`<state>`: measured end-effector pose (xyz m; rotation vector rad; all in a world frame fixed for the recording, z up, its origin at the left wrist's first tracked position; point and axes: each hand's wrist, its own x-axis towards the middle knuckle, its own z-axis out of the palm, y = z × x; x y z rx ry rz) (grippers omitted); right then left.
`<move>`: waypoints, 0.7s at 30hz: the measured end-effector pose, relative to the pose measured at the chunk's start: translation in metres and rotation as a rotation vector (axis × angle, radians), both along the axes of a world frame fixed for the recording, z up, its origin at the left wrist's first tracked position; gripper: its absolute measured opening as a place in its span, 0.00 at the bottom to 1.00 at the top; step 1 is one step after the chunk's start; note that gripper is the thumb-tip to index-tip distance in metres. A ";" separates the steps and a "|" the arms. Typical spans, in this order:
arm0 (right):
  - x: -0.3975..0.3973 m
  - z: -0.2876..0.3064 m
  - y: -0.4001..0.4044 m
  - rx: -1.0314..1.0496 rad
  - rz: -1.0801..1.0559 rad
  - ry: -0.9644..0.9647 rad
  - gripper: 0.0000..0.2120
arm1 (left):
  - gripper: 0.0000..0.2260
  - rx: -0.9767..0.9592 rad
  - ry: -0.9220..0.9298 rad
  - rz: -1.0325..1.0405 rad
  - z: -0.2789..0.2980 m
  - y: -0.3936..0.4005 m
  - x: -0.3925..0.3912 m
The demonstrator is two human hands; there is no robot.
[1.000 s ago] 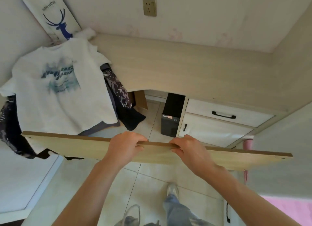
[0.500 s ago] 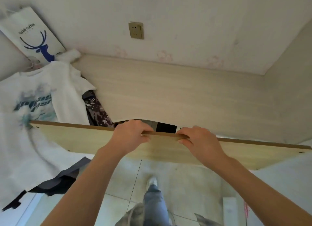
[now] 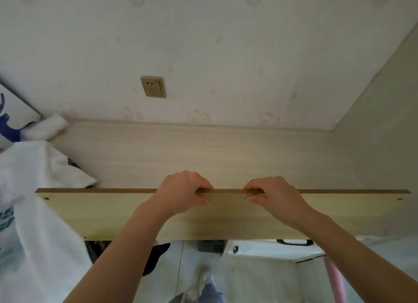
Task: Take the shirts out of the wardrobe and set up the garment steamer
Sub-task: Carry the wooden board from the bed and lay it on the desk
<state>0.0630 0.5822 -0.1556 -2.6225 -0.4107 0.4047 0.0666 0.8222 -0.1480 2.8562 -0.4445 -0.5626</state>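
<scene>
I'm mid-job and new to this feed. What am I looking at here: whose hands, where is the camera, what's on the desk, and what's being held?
There is no machine: a person works with bare hands. The single picture comes from a camera on the person's head, looking forward and down, so the arms reach in from below. The left hand and right hand both grip the upper edge of a long wooden board, fingers curled over it, held level in front of the desk. On the desk's left end lies a white shirt with a printed front, darker clothes partly under it. A socket sits on the wall above. Below the board you can see drawers and the person's shoe.
</scene>
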 end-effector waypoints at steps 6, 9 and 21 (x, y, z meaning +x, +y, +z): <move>0.045 0.000 -0.004 -0.032 -0.024 0.046 0.12 | 0.13 -0.012 0.007 -0.094 -0.003 -0.003 0.060; 0.062 0.001 -0.005 -0.058 -0.023 0.071 0.13 | 0.13 -0.017 0.007 -0.096 -0.007 -0.009 0.082; 0.117 -0.003 -0.019 -0.058 0.019 0.068 0.09 | 0.13 -0.052 0.029 -0.014 -0.017 -0.021 0.127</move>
